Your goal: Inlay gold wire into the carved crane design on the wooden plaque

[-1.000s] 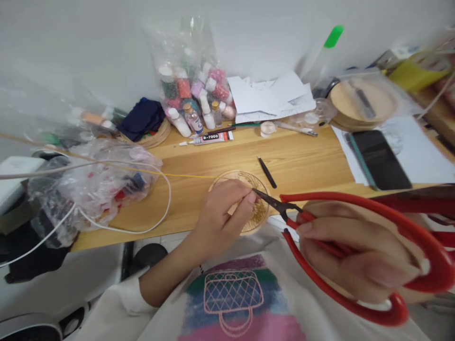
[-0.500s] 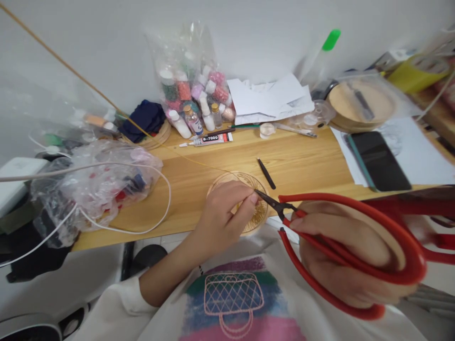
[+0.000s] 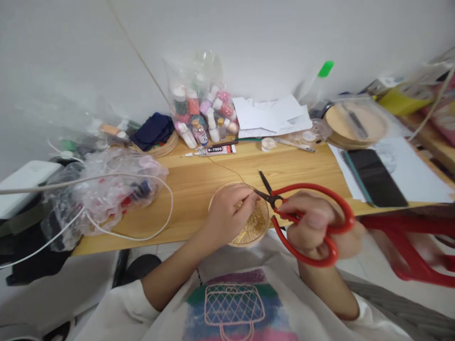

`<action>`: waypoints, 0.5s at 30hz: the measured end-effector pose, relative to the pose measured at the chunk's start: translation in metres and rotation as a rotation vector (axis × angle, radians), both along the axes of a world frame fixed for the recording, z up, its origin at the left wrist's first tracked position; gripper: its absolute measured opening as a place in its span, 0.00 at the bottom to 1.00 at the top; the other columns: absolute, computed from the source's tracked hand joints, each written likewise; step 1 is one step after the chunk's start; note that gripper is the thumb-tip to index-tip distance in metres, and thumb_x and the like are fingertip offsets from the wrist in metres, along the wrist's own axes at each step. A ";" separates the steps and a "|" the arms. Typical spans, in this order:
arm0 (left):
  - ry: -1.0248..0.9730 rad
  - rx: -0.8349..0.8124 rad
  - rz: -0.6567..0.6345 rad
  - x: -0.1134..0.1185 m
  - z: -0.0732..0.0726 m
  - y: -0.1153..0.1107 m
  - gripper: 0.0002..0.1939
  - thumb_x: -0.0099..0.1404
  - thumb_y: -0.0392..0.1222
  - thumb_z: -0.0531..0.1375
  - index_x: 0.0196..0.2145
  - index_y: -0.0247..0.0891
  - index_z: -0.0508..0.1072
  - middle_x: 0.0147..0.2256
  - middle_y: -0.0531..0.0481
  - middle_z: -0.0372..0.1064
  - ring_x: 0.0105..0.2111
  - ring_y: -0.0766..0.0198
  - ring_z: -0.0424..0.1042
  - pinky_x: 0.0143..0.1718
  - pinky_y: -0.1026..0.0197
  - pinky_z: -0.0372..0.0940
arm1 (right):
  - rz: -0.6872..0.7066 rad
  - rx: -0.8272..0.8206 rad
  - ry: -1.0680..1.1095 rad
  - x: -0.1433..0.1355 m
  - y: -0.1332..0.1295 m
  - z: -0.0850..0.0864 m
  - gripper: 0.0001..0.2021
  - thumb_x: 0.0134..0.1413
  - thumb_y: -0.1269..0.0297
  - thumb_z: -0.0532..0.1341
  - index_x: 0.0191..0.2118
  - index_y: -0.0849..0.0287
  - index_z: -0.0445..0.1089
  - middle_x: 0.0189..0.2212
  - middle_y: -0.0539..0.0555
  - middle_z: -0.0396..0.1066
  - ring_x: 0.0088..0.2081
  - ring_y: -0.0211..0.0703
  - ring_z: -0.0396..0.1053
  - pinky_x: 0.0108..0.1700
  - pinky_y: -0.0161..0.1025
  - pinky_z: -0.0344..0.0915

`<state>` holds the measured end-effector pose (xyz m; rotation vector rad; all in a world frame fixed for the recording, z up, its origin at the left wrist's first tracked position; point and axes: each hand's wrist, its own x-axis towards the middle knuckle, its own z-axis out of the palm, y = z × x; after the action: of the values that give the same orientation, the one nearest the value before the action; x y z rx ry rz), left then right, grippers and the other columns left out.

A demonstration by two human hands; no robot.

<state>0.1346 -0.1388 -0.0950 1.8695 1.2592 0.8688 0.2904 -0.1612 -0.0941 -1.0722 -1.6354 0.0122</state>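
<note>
My left hand (image 3: 227, 210) lies over a round hoop (image 3: 266, 222) filled with gold thread lines, at the table's front edge. Its thumb and forefinger are pinched together. A thin gold thread (image 3: 227, 169) trails across the tabletop to those fingertips. In my right hand (image 3: 313, 222) are red-handled scissors (image 3: 343, 201), with fingers inside the loops. The scissors' dark tips point left and meet the pinched fingertips; the exact contact is too small to make out. Black tweezers (image 3: 265, 181) lie just behind the scissors.
A glue tube (image 3: 216, 150), small bottles and a bag of bead jars (image 3: 204, 104) stand along the wall. White papers (image 3: 272, 116) lie beside them. A phone (image 3: 376, 177) is at right. A plastic bag (image 3: 110, 189) and a white cable (image 3: 172, 203) occupy the left.
My right hand and the scissors have dropped farther from the camera, while the blade tips stay at my left fingertips. The thread, stretched up to the left before, now lies lower across the table.
</note>
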 end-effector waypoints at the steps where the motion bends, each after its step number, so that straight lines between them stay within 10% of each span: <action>1: -0.009 -0.040 0.032 0.001 -0.003 0.005 0.14 0.67 0.41 0.53 0.26 0.39 0.72 0.27 0.51 0.72 0.31 0.63 0.70 0.35 0.62 0.61 | -0.058 0.056 0.031 -0.003 0.009 -0.002 0.16 0.64 0.65 0.51 0.25 0.55 0.67 0.18 0.46 0.71 0.20 0.34 0.68 0.25 0.33 0.65; 10: 0.007 -0.105 0.137 0.003 -0.015 0.079 0.15 0.67 0.39 0.55 0.23 0.36 0.72 0.26 0.51 0.72 0.31 0.63 0.71 0.38 0.60 0.67 | -0.132 -0.106 0.231 -0.018 0.098 -0.008 0.25 0.67 0.56 0.45 0.21 0.57 0.66 0.16 0.50 0.69 0.17 0.36 0.67 0.24 0.33 0.64; 15: -0.022 -0.197 0.128 0.004 -0.023 0.112 0.18 0.69 0.48 0.59 0.52 0.35 0.69 0.50 0.44 0.68 0.46 0.57 0.72 0.46 0.50 0.71 | -0.144 -0.130 0.177 -0.023 0.131 -0.008 0.27 0.66 0.55 0.44 0.19 0.57 0.66 0.14 0.51 0.69 0.18 0.38 0.69 0.26 0.34 0.63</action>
<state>0.1390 -0.0270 -0.1176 1.6354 1.4093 0.7983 0.2672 -0.0302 -0.1018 -1.2503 -1.4114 0.1163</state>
